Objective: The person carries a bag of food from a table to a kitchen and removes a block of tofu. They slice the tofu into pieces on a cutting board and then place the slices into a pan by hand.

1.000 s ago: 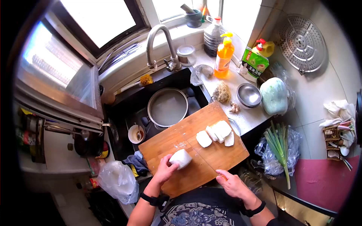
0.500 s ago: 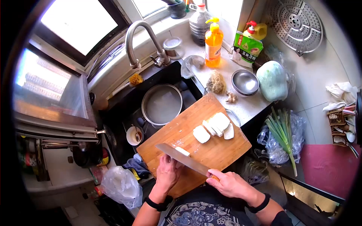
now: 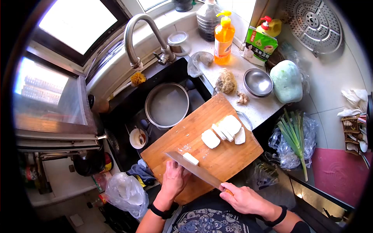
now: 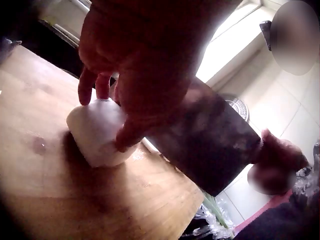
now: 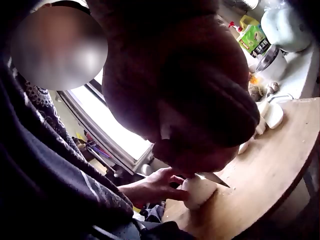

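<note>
On our surface (image 3: 262, 112) stand bowls (image 3: 258, 82) and a melon (image 3: 286, 81); a pot (image 3: 168, 86) sits in the sink. White slices (image 3: 223, 131) lie on the board (image 3: 167, 146). In the head view, our knife (image 3: 198, 171) and left hand (image 3: 175, 179) mostly hide the white block (image 4: 95, 132), also on the board. Bent downward, our left hand grips that block; our right hand (image 3: 245, 199) is wrapped round the knife's handle.
</note>
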A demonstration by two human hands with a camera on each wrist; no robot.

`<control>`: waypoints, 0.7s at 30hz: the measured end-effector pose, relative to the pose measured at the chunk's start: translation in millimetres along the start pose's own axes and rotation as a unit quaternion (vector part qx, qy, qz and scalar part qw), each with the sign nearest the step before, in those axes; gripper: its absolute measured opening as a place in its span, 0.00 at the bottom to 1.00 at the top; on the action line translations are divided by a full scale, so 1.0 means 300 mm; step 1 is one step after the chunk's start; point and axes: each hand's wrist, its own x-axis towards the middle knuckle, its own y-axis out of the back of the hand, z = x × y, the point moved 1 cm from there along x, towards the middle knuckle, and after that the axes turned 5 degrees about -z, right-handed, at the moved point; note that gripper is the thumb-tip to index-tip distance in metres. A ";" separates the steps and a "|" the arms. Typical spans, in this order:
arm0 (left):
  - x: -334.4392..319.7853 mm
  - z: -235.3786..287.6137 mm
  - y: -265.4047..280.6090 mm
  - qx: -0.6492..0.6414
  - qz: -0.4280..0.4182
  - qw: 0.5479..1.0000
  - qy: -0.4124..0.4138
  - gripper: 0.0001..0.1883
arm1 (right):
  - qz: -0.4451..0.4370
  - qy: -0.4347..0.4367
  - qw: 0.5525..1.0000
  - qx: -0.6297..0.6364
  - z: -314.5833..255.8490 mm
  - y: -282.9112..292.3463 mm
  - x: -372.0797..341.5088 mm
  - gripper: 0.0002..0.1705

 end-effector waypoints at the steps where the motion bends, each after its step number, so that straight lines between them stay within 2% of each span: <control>1: 0.002 -0.007 -0.004 -0.005 0.003 1.000 -0.001 0.25 | -0.002 -0.001 1.000 0.004 -0.006 0.001 0.000 0.18; 5: 0.005 -0.021 -0.005 -0.015 -0.002 1.000 0.003 0.25 | -0.005 -0.010 1.000 0.012 -0.022 -0.003 0.061 0.18; 8: 0.015 -0.018 -0.004 -0.009 0.006 1.000 -0.002 0.26 | -0.003 0.020 0.999 0.042 -0.056 -0.020 0.174 0.19; 11: 0.016 -0.004 -0.003 -0.002 0.008 1.000 0.008 0.26 | 0.004 0.003 1.000 0.020 -0.090 -0.029 0.268 0.19; 15: 0.014 -0.017 -0.004 -0.012 -0.006 1.000 0.007 0.30 | 0.013 -0.005 1.000 0.028 -0.028 -0.037 0.167 0.16; 18: 0.014 -0.010 -0.002 -0.028 0.004 1.000 0.007 0.29 | 0.006 -0.048 0.998 0.033 -0.020 -0.013 0.091 0.16; 21: 0.018 -0.002 -0.005 -0.015 0.002 1.000 0.010 0.27 | 0.017 -0.023 0.999 0.029 0.031 -0.062 0.228 0.16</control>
